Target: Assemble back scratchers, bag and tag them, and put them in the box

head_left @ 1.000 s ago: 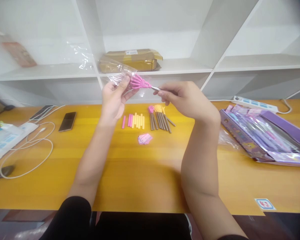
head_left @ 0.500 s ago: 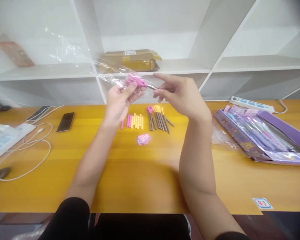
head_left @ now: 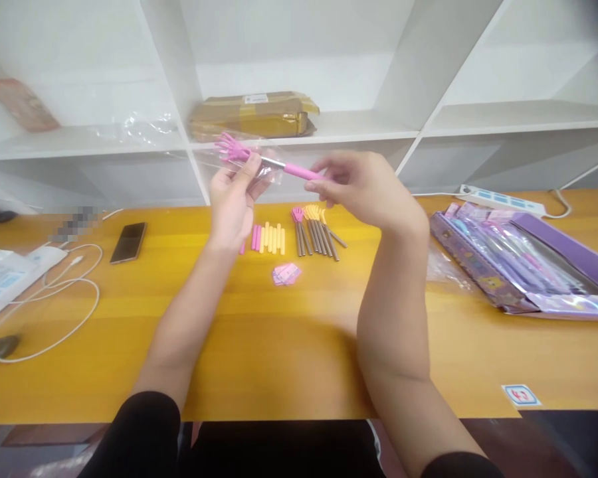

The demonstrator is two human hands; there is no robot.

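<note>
A back scratcher [head_left: 303,172] with a pink hand-shaped head, a metal rod and a pink grip is held up between my hands. My left hand [head_left: 234,199] pinches it just below the head, together with a clear plastic bag [head_left: 274,176] that lies around the head and upper rod. My right hand [head_left: 363,186] has thumb and fingers closed on the end of the pink grip. On the table beneath, several pink and yellow sleeves [head_left: 272,239] lie in a row beside metal-rod scratchers [head_left: 319,236] with pink or yellow heads. Small pink cards [head_left: 286,273] lie nearer me.
To the right, a purple box [head_left: 503,279] holds wrapped scratchers, with loose clear plastic [head_left: 448,269] beside it. A phone [head_left: 128,242], white cable [head_left: 97,299] and power strip [head_left: 14,279] are on the left. A taped carton [head_left: 252,116] sits on the shelf behind.
The pink grip now shows between the bag and my right hand, where a bare metal rod showed before. The pink head has moved left and the bag has dropped lower.
</note>
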